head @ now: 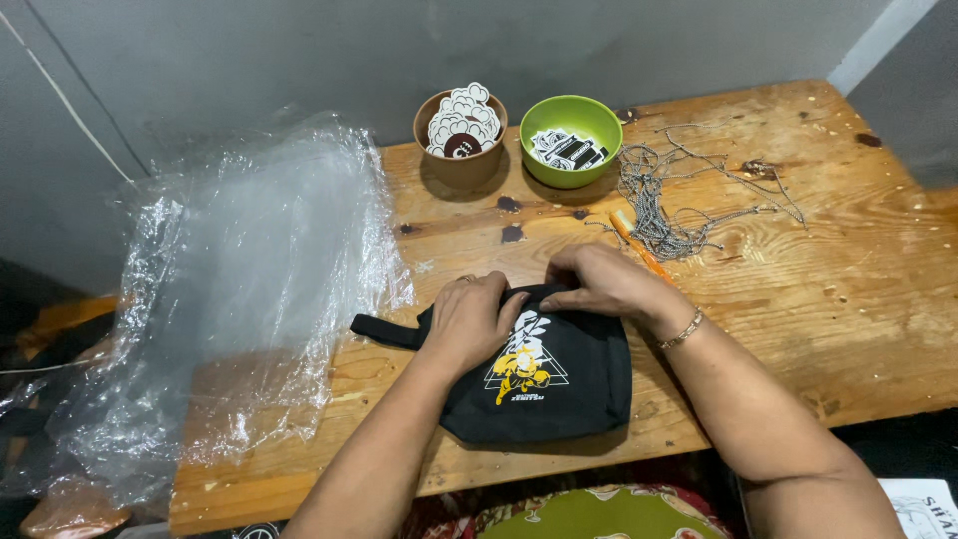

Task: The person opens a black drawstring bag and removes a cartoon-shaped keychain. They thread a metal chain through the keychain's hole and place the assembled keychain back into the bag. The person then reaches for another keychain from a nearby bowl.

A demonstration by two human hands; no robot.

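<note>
A small black fabric pouch [559,384] with a yellow and white print lies on the wooden table [858,299], its black strap sticking out to the left. My left hand [469,319] presses down on the pouch's upper left part, fingers curled over its top edge. A ring shows on that hand. My right hand [604,281] pinches the top edge of the pouch from the right, and a thin bracelet circles its wrist. The two hands almost meet at the pouch's top.
A heap of clear plastic bags [249,289] covers the table's left end. At the back stand a brown bowl [461,160] of white stickers and a green bowl [571,140] of dark stickers. A tangle of metal ball chains [664,200] and an orange pen [639,245] lie right of them.
</note>
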